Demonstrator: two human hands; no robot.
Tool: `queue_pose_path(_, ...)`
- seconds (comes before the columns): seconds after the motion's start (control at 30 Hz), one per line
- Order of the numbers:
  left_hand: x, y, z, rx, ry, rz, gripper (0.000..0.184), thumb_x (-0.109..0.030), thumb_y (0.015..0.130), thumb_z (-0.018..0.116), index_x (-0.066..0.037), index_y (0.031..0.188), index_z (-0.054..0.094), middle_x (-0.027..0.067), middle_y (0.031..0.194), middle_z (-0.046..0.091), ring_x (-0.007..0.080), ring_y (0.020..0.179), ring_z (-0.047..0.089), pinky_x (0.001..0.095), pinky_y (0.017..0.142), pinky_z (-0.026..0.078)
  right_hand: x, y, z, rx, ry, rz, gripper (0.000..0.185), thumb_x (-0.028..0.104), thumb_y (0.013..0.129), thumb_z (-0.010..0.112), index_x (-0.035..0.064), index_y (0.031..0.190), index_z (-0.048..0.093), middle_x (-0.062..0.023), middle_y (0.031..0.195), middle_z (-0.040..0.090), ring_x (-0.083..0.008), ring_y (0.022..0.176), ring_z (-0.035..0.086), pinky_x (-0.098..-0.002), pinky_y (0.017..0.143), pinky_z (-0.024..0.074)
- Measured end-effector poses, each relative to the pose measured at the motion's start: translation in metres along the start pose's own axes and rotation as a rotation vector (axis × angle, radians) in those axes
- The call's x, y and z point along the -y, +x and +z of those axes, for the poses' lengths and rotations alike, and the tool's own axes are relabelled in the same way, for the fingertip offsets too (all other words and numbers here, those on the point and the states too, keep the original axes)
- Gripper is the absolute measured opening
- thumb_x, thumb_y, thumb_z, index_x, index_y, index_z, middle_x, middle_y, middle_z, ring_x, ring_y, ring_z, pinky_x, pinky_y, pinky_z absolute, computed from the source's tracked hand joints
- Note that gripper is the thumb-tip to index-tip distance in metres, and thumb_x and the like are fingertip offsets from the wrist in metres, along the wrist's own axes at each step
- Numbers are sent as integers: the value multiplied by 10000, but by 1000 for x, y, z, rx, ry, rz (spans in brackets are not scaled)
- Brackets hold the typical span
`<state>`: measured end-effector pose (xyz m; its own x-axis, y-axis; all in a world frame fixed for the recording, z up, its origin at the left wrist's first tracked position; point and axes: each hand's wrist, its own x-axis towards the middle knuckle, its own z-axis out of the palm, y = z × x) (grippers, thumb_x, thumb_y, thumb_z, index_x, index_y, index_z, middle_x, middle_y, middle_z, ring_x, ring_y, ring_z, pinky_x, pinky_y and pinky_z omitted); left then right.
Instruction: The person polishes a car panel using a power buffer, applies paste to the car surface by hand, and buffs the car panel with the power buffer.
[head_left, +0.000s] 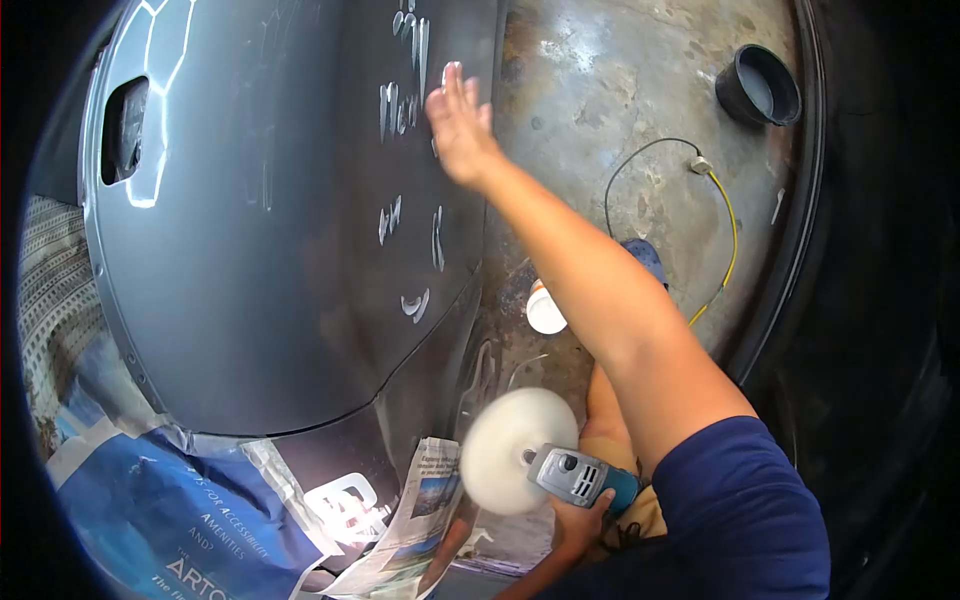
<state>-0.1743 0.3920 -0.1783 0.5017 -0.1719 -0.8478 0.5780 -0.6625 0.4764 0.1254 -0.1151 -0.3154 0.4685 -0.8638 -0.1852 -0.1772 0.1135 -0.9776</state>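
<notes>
My right hand (pixel 462 128) reaches across to a glossy dark grey car body panel (pixel 270 260). Its fingers are stretched out, with white paste on the fingertips. Several white smears of paste (pixel 390 218) mark the panel around and below the hand. I cannot tell whether the fingers touch the surface. Low in the view, my left hand (pixel 580 525) is wrapped round the body of a grey and teal polisher (pixel 575 475). The polisher's round white pad (pixel 515 450) points left, apart from the panel, and looks slightly blurred.
A white tub (pixel 545 310) stands on the concrete floor (pixel 570 130), partly behind my right forearm. A black bucket (pixel 758 88) is at upper right. A yellow cord (pixel 735 235) joins a dark cable at a plug. Newspaper (pixel 420 510) and blue printed sheets (pixel 190 510) cover the lower left.
</notes>
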Motion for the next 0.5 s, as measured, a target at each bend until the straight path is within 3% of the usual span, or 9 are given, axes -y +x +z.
queue_pose_path(0.07,6,-2,3,27,-30,26,945,-58,792,940,18,1484,302,173,1359,578,266,1233,634,411,1085,515,-13,-19,7,116,-15,33,860,657,1120,176,83,1741,20,-123,1829,11,-364,1678,-31,-562,1331,-21)
queue_pose_path(0.13,-5,8,1,102,-22,60,934,-54,793,936,17,1482,310,171,1363,577,261,1231,636,405,1084,517,-38,-47,-31,425,-231,64,805,612,1132,185,101,1745,82,-136,1824,75,-362,1678,40,-565,1333,8)
queue_pose_path(0.2,-27,13,8,164,-58,77,929,-70,785,945,13,1473,327,162,1352,583,251,1226,638,401,1072,525,-48,-72,-74,483,-261,153,710,522,1152,292,84,1711,274,-175,1768,287,-381,1638,248,-521,1328,171)
queue_pose_path(0.27,-37,8,17,193,-75,50,926,-86,776,952,10,1466,340,153,1336,592,242,1212,644,397,1057,536,-66,-118,-101,425,22,80,592,421,1153,426,46,1608,483,-183,1648,504,-356,1521,477,-437,1261,348)
queue_pose_path(0.33,-33,13,16,230,-49,-2,927,-102,768,957,7,1460,351,142,1316,604,236,1191,654,394,1038,548,-85,-179,-113,776,205,281,533,359,1130,551,17,1538,566,-162,1553,612,-289,1402,591,-368,1180,439)
queue_pose_path(0.4,-54,19,22,304,-27,-5,905,-129,754,961,4,1439,384,131,1286,623,232,1170,664,392,1016,560,-49,-224,-142,978,167,474,611,431,1090,644,14,1532,575,-160,1432,675,-233,1337,605,-377,1168,440)
queue_pose_path(0.43,-60,19,25,348,-18,-1,895,-142,747,962,2,1428,400,125,1271,632,230,1159,670,392,1005,566,-48,-247,-155,1018,356,515,631,469,1075,659,26,1518,589,-172,1388,695,-240,1323,615,-391,1160,447)
queue_pose_path(0.47,-52,22,26,382,32,14,860,-160,722,964,-4,1402,461,114,1245,649,219,1135,677,383,989,575,-34,-259,-172,1114,206,464,652,491,1059,678,21,1502,591,-169,1387,697,-230,1315,616,-394,1153,457)
queue_pose_path(0.5,-56,21,31,398,-31,-1,856,-167,713,969,-6,1394,477,112,1241,652,216,1133,677,380,983,576,-38,-278,-185,1099,63,652,654,451,1035,731,2,1487,584,-160,1394,695,-224,1310,619,-385,1156,462)
